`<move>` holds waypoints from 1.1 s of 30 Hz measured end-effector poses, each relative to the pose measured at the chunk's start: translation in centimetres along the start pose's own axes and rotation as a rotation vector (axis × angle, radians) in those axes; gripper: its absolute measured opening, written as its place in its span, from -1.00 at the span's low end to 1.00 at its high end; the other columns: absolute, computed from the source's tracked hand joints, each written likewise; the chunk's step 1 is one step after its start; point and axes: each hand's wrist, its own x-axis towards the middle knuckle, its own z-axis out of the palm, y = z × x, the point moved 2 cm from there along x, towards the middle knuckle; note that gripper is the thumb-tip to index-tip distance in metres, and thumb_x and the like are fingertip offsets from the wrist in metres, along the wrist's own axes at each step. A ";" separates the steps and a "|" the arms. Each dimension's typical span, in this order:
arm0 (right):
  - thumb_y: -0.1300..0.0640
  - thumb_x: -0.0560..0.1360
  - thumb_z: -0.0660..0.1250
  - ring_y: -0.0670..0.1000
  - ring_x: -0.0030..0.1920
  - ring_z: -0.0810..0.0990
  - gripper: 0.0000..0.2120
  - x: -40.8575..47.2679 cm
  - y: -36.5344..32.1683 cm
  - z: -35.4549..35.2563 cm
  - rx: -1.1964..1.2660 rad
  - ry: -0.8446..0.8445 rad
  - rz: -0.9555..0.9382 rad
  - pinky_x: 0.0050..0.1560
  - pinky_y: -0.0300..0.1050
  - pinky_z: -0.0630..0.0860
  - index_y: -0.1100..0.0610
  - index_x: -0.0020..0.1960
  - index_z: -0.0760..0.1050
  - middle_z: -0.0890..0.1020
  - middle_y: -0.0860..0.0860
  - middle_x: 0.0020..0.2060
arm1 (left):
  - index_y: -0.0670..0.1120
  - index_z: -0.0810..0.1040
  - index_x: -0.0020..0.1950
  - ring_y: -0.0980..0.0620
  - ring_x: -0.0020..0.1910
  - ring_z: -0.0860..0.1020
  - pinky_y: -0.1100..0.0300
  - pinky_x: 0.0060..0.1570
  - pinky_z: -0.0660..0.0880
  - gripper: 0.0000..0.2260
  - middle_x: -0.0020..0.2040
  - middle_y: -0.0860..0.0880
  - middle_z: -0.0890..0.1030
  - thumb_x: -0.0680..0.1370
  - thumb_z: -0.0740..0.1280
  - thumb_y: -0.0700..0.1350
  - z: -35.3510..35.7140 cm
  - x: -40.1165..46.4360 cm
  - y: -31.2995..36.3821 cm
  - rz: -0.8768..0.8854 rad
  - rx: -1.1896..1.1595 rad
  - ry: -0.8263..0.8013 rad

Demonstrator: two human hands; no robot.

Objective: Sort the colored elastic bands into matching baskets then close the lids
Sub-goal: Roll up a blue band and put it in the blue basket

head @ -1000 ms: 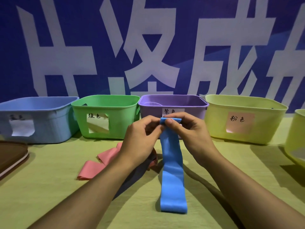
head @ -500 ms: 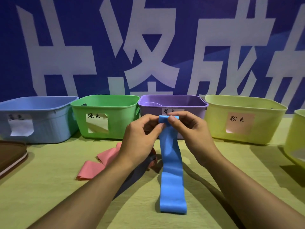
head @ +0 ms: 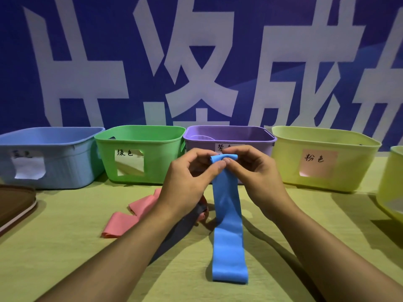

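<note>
Pinching the blue band [head: 227, 216] at its rolled top with my left hand [head: 187, 184] and right hand [head: 255, 177], tail trailing on the tabletop [head: 65, 247]. Early going, I'd say: blue basket [head: 50, 158] awaits, pink band [head: 133, 212] unsorted, no lids closed.

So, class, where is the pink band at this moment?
In the head view the pink band lies folded on the yellow-green table, left of centre, in front of the green basket and partly hidden behind the left hand.
</note>
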 end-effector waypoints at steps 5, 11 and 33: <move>0.05 0.47 0.47 0.08 0.11 0.68 -0.79 0.1 0.1 0.1 -0.006 -0.010 -0.004 0.05 -0.07 0.66 0.01 0.11 0.67 0.73 -0.02 0.03 | -0.07 0.69 0.01 0.10 -0.11 0.70 0.29 -0.16 0.59 -0.92 -0.11 -0.03 0.75 0.53 0.48 -0.15 0.1 0.2 -0.2 -0.035 -0.064 0.067; -0.14 0.48 0.38 0.08 0.07 0.67 -0.68 -0.1 -0.2 0.3 0.001 0.027 0.092 -0.01 -0.11 0.62 0.02 0.12 0.67 0.73 -0.01 -0.01 | -0.11 0.69 -0.02 0.20 -0.16 0.68 0.38 -0.18 0.56 -0.91 -0.16 0.05 0.75 0.55 0.46 -0.29 0.0 0.3 0.0 -0.029 -0.090 0.094; -0.06 0.46 0.39 -0.02 0.00 0.72 -0.71 0.1 0.7 0.1 0.028 0.051 0.153 0.01 -0.13 0.66 0.08 0.07 0.69 0.75 -0.02 -0.07 | -0.02 0.67 0.04 0.08 -0.02 0.70 0.30 -0.06 0.59 -0.76 -0.04 0.03 0.74 0.50 0.50 -0.33 0.0 0.3 -0.8 -0.120 -0.147 0.021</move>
